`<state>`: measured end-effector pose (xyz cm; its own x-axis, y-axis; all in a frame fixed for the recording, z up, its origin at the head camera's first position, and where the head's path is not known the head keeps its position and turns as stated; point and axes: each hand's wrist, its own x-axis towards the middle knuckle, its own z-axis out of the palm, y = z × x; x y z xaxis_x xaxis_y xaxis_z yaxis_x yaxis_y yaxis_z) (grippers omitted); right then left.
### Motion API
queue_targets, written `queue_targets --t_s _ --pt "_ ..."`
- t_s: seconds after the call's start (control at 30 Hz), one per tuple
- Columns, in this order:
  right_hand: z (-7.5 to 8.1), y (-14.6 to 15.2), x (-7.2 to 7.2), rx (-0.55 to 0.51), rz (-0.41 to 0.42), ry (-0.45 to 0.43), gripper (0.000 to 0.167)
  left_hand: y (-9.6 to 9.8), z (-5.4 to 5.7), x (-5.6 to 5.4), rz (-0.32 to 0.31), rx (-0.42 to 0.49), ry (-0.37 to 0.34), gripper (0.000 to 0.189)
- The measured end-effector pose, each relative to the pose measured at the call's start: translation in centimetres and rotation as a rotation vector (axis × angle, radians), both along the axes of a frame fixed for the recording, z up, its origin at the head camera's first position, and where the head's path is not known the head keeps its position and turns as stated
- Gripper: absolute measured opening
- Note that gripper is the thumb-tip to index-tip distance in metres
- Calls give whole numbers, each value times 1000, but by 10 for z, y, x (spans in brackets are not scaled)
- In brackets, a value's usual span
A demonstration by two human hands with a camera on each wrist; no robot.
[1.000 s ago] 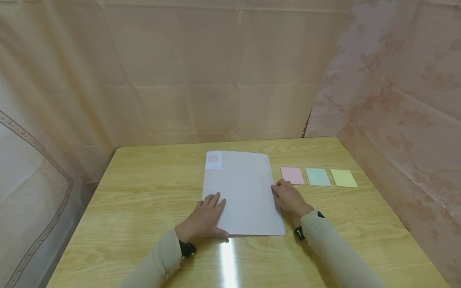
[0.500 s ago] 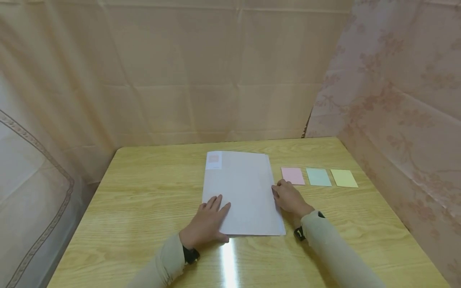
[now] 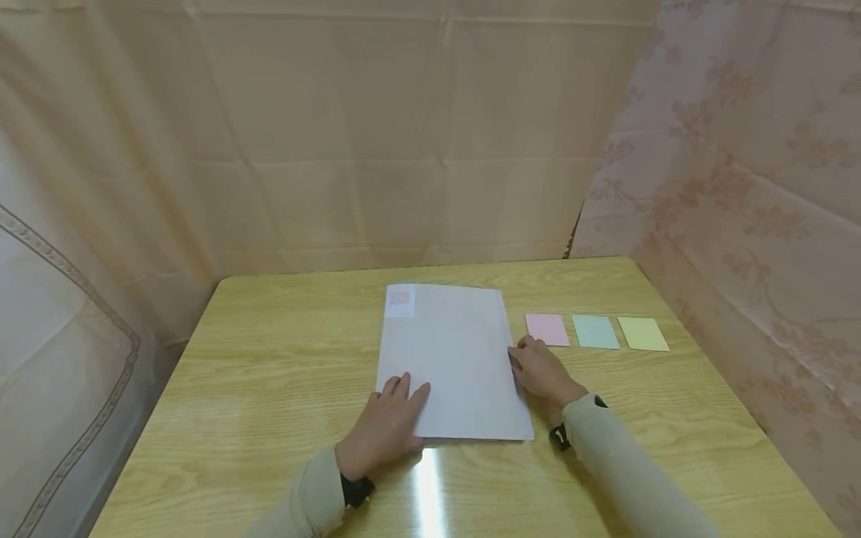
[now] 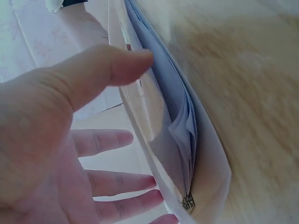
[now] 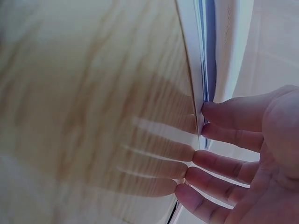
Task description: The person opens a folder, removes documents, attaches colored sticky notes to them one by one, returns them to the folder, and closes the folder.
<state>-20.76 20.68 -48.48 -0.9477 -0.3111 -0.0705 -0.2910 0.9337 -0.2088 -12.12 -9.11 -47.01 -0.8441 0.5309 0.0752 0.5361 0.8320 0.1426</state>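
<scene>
A white folder (image 3: 451, 359) lies on the table, with a small label (image 3: 400, 299) at its upper left corner. Loose sheets (image 4: 163, 70) show between its covers in the left wrist view, beside a small metal fitting (image 4: 188, 202) near the spine. Over the folder's lower left corner, my left hand (image 3: 385, 424) rests with fingers spread on the cover and the thumb by the bottom edge. My right hand (image 3: 541, 371) is at the right edge. In the right wrist view its thumb and fingertips (image 5: 224, 165) touch along that edge, close to the tabletop.
To the right of the folder lie three square paper pads in a row: pink (image 3: 547, 329), light green (image 3: 595, 331) and yellow (image 3: 643, 333). Beige curtains (image 3: 323, 149) hang behind the wooden table (image 3: 282, 344), and floral cloth (image 3: 753, 224) hangs at the right.
My left hand has shifted slightly right and down over the folder's corner. The strip of a lower layer at the folder's right edge is now less visible. My right hand stays put.
</scene>
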Motion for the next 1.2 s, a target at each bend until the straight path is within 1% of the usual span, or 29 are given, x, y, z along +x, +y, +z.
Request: queue_targets --t_s 0.07,0.17,0.37,0.5,0.57,0.63,0.7,0.77,0.87,0.93,1.0,1.07,1.2 --pt "0 0 0 4 -4 -11 36 -1 2 2 14 19 -11 75" --pt "0 -1 0 5 0 -7 36 -3 5 3 34 51 -47 72" --pt "1 1 1 -20 42 69 29 -11 8 4 41 124 -116 68" --pt "-1 1 1 -32 42 76 29 -15 8 8 65 199 -164 70" --pt "-1 1 0 -49 32 66 30 -18 8 10 84 240 -172 72" --pt "-2 1 0 -64 18 49 32 -20 8 12 99 286 -158 74" --pt "-1 0 0 -78 2 29 33 -23 7 14 108 320 -125 76" --pt "-1 0 0 -81 -12 10 35 -26 6 15 105 346 -74 76" --pt "1 0 -1 -83 -28 -22 37 -29 5 16 96 361 11 74" --pt "3 -1 -1 -91 -42 -45 38 -31 5 17 98 381 50 74" --pt "5 -1 -2 -104 -62 -73 41 -32 4 18 111 418 60 74" --pt "6 -2 -2 -118 -82 -96 44 -32 4 19 135 454 54 73" --pt "9 -6 -1 -142 -115 -127 49 -32 5 22 220 542 0 73"
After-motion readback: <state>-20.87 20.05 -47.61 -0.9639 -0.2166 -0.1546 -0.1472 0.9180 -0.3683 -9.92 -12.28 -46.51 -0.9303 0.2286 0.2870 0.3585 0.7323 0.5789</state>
